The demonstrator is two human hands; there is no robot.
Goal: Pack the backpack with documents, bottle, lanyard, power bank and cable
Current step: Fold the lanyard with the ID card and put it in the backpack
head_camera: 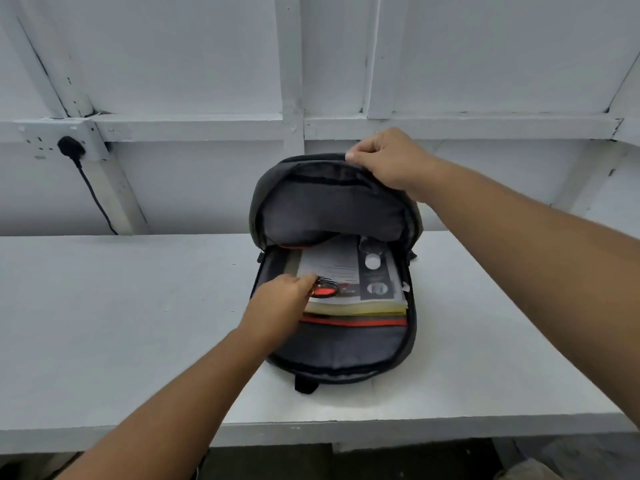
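Left hand (280, 301) fingers pinch what looks like the lanyard (326, 287) over documents (341, 268) in backpack (332, 348), right hand (389, 161) fingers curled on far flap (332, 209); if that grip slips, the flap could drop and block the lanyard.

Tally from where I stand: 1 backpack (332, 348), 1 table (121, 306) under it. 2 hands in view: 1 left hand (277, 303), 1 right hand (384, 161). Inside the bag, 1 stack of documents (332, 268), sheets too tightly packed to count, with 1 dark leaflet (375, 284) on top. 1 bottle (370, 255), only its white-capped end showing. 1 lanyard (325, 289), red and black. On the wall, 1 socket plate (41, 142), 1 black plug (71, 147), 1 black cable (97, 199).
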